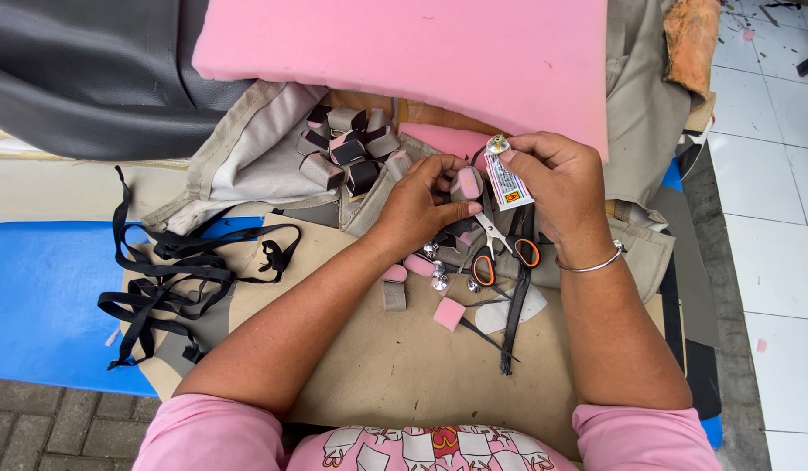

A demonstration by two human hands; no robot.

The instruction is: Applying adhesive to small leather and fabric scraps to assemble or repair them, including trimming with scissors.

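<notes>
My left hand (419, 203) pinches a small pink foam piece wrapped in grey fabric (466, 183). My right hand (552, 185) holds a small white glue tube (507, 181) with a silver metal cap (497, 143) between thumb and fingers, right beside the foam piece. Below the hands lie orange-handled scissors (500, 253), several silver buttons (439, 281) and loose pink foam cubes (448, 313) on tan fabric (395, 366).
A big pink foam slab (421, 52) lies at the back. A pile of finished fabric-covered pieces (347, 153) sits left of my hands. Black straps (173, 279) tangle at left over a blue sheet (37, 296). Dark grey upholstery (81, 70) lies far left, white tiles (770, 218) right.
</notes>
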